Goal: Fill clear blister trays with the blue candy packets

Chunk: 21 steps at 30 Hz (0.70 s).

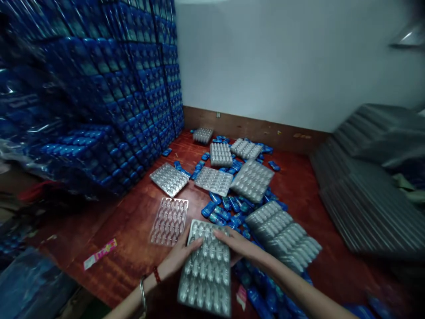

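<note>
Both hands grip a stack of clear plastic blister trays [206, 272] with rows of oval hollows, held tilted over the table's near side. My left hand [181, 253] clasps its left edge, thumb on top; a beaded bracelet and a twisted bangle circle that wrist. My right hand [236, 243] has its thumb across the far end of the stack, and its other fingers are hidden beneath. Just past my left hand, a single clear tray [169, 221] lies flat. Small blue wrapped packs [221, 212] are scattered beyond and to the right of the held stack.
More tray stacks [254, 179] rest among the packs on the reddish table [129, 230]. Shrink-wrapped blue packs [133, 97] form a tall wall at left. Tall piles of nested trays [361, 190] stand at right. A pink-and-yellow strip [100, 254] lies near the left edge.
</note>
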{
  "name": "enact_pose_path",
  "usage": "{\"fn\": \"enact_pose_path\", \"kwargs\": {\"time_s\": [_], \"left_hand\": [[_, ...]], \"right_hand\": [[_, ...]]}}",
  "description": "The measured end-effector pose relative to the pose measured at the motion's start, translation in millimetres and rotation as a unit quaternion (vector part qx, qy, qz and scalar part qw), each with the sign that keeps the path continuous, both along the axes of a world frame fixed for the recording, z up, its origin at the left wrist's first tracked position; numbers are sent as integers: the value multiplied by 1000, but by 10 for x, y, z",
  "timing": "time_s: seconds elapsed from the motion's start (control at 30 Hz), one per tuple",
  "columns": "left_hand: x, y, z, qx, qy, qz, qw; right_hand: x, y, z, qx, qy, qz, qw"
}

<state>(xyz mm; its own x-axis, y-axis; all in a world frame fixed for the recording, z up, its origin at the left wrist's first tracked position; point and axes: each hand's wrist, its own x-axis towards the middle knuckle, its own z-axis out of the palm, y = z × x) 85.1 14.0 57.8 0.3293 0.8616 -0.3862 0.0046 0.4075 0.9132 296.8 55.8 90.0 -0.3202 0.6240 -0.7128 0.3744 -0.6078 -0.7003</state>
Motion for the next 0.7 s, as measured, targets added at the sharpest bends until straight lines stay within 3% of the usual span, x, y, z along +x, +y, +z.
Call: {"fn": "enact_pose_path", "kwargs": {"time_s": [0.07,0.17,0.27,0.37,0.43,0.47,0.5,0.53,0.6,0.63,0.7], "left_hand": [[-76,79,-44,32,57,-20,998],[-289,400,56,114,156,2,981],[-631,912,186,188,224,153,944],[-985,1366,222,84,302,356,881],[-1098,1530,216,59,346,441,826],[-1090,1574,219,102,354,456,810],[-1033,1602,230,169,343,440,812],[-925,1624,251,240,310,390,833],[-568,1688,315,311,196,217,904],[-333,1741,351,304,139,117,935],[194,1900,411,245,79,-49,965]], "right_hand": [[18,94,33,7,-53,22,998],[118,357,211,86,-131,2,988],[244,733,455,251,-148,-37,956],[440,1176,642,396,-225,-89,886],[668,1457,685,437,-302,-168,830],[809,1575,676,422,-328,-214,818],[958,1671,645,386,-339,-256,819],[1105,1744,597,335,-333,-289,833],[1362,1829,462,229,-284,-314,876],[1461,1850,388,196,-258,-311,894],[1601,1883,253,165,-211,-298,916]]}}
